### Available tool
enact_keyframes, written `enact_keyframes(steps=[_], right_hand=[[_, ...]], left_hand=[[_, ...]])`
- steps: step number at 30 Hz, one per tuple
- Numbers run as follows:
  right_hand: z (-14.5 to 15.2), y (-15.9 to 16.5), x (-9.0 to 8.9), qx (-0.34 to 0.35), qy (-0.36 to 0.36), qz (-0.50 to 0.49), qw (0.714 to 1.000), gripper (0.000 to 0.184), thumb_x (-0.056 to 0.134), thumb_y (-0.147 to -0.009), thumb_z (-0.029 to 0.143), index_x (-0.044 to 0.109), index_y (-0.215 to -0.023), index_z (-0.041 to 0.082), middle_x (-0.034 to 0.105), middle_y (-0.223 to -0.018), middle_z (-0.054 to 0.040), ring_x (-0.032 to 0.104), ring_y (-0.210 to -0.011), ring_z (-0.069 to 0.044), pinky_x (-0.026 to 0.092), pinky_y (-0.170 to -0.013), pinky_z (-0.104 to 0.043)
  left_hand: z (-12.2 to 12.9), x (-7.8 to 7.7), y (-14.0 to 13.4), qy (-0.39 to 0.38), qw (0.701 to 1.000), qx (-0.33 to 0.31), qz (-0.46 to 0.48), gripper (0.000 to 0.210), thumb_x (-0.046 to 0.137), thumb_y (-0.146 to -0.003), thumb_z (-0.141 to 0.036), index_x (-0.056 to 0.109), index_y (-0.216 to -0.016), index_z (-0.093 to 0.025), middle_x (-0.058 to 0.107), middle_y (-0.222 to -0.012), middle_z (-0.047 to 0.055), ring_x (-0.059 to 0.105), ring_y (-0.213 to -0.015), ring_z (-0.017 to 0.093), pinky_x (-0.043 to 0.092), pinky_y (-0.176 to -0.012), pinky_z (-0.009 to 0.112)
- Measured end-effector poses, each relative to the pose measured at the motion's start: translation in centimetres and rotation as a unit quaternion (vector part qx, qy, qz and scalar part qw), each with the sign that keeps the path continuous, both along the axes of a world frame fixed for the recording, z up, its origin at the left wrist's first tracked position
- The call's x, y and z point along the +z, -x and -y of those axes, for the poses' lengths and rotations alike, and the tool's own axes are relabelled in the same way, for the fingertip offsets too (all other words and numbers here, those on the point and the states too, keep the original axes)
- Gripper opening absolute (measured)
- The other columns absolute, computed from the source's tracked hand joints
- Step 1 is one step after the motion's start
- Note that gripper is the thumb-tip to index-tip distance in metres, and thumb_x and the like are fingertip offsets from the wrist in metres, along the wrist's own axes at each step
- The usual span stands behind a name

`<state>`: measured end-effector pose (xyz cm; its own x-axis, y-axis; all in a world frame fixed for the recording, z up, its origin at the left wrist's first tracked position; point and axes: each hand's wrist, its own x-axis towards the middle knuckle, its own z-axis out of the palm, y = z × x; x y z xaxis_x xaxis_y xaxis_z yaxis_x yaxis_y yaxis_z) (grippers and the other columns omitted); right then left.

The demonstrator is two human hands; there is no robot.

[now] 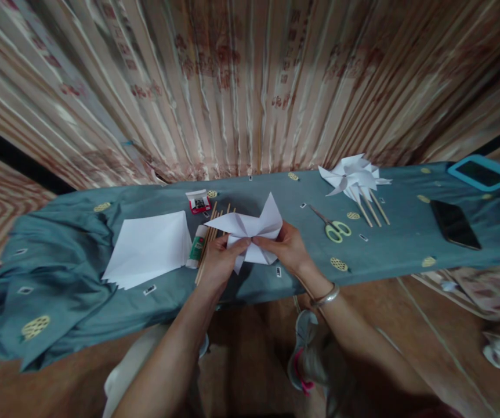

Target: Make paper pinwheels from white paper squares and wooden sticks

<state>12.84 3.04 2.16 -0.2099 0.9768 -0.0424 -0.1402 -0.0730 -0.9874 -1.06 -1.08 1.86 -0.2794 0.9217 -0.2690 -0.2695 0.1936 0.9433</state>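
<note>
A white paper pinwheel (250, 225) is held up between my two hands, above the table's near part. My left hand (221, 261) pinches its left side, the thumb close to the centre. On the other side my right hand (292, 251) grips the paper, its thumb also pressed near the middle. A thin stick-like piece shows beneath the right wrist; what holds it is hidden. Just left of the pinwheel lie several wooden sticks (209, 244), partly covered by my left hand. A green and white glue stick (196, 247) is beside them.
White paper sheets (148, 247) are stacked at left. A small red-and-white box (198, 201) stands behind the glue stick. To the right lie scissors (334, 228), finished pinwheels on sticks (354, 177), a black phone (455, 224) and a blue-framed device (482, 173). A curtain (250, 87) hangs behind.
</note>
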Motion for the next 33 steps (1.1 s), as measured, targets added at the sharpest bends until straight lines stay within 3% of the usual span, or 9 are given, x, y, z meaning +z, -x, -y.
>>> enact_keyframes(steps=[9, 13, 21, 25, 27, 30, 33], right_hand=[[0.1, 0.0, 0.0, 0.032, 0.064, -0.029, 0.997, 0.041, 0.088, -0.046, 0.032, 0.069, -0.079, 0.017, 0.076, -0.077, -0.0020, 0.067, -0.065, -0.017, 0.056, -0.066, -0.030], [0.2, -0.1, -0.2, 0.031, 0.080, -0.035, 0.996, 0.039, 0.088, -0.048, 0.033, 0.070, -0.078, 0.016, 0.076, -0.076, -0.0027, 0.068, -0.063, -0.017, 0.056, -0.064, -0.030], [0.3, 0.1, -0.1, 0.009, 0.115, -0.048, 0.992, 0.038, 0.090, -0.039, 0.025, 0.071, -0.071, 0.017, 0.075, -0.068, -0.0013, 0.064, -0.054, -0.016, 0.054, -0.054, -0.027], [-0.6, -0.9, 0.2, 0.005, 0.103, -0.068, 0.992, 0.028, 0.086, -0.051, 0.026, 0.074, -0.074, 0.018, 0.077, -0.076, -0.0045, 0.068, -0.061, -0.018, 0.055, -0.062, -0.029], [-1.5, -1.8, 0.5, -0.015, 0.093, -0.084, 0.992, 0.030, 0.087, -0.050, 0.026, 0.074, -0.076, 0.017, 0.077, -0.078, -0.0057, 0.071, -0.067, -0.021, 0.056, -0.066, -0.031], [-2.8, -3.5, 0.9, -0.059, 0.072, -0.108, 0.990, 0.033, 0.089, -0.049, 0.029, 0.073, -0.075, 0.018, 0.078, -0.080, -0.0066, 0.073, -0.077, -0.026, 0.059, -0.075, -0.039], [-3.6, -4.9, 1.2, -0.106, 0.062, -0.116, 0.986, 0.027, 0.090, -0.048, 0.027, 0.071, -0.065, 0.019, 0.077, -0.075, -0.0052, 0.073, -0.075, -0.025, 0.060, -0.077, -0.039]], left_hand=[[0.2, -0.1, 0.1, 0.006, 1.000, -0.014, -0.018, 0.026, 0.080, -0.053, -0.036, 0.070, -0.063, -0.014, 0.066, -0.057, 0.000, 0.054, -0.050, 0.012, 0.040, -0.051, 0.023], [0.2, -0.4, 0.1, 0.006, 1.000, -0.016, -0.026, 0.028, 0.079, -0.053, -0.037, 0.070, -0.065, -0.014, 0.068, -0.061, 0.002, 0.057, -0.053, 0.014, 0.042, -0.053, 0.024], [0.5, 0.4, -0.3, 0.002, 1.000, -0.011, -0.015, 0.024, 0.078, -0.057, -0.032, 0.072, -0.073, -0.014, 0.070, -0.064, 0.001, 0.061, -0.060, 0.015, 0.047, -0.061, 0.026], [0.4, 0.3, -0.2, -0.012, 0.999, -0.041, -0.011, 0.032, 0.080, -0.056, -0.035, 0.075, -0.081, -0.016, 0.075, -0.077, 0.004, 0.066, -0.070, 0.018, 0.051, -0.069, 0.029], [0.1, -0.1, 0.1, -0.033, 0.998, -0.043, -0.012, 0.036, 0.081, -0.056, -0.035, 0.076, -0.087, -0.017, 0.076, -0.085, 0.005, 0.069, -0.078, 0.020, 0.052, -0.076, 0.030], [-0.4, -0.9, 1.3, -0.057, 0.996, -0.016, -0.072, 0.034, 0.076, -0.065, -0.039, 0.075, -0.090, -0.018, 0.076, -0.090, 0.007, 0.070, -0.086, 0.022, 0.053, -0.082, 0.032], [-1.2, -1.5, 3.0, -0.093, 0.963, 0.003, -0.252, 0.025, 0.063, -0.078, -0.034, 0.074, -0.094, -0.018, 0.075, -0.096, 0.008, 0.070, -0.088, 0.021, 0.054, -0.084, 0.033]])
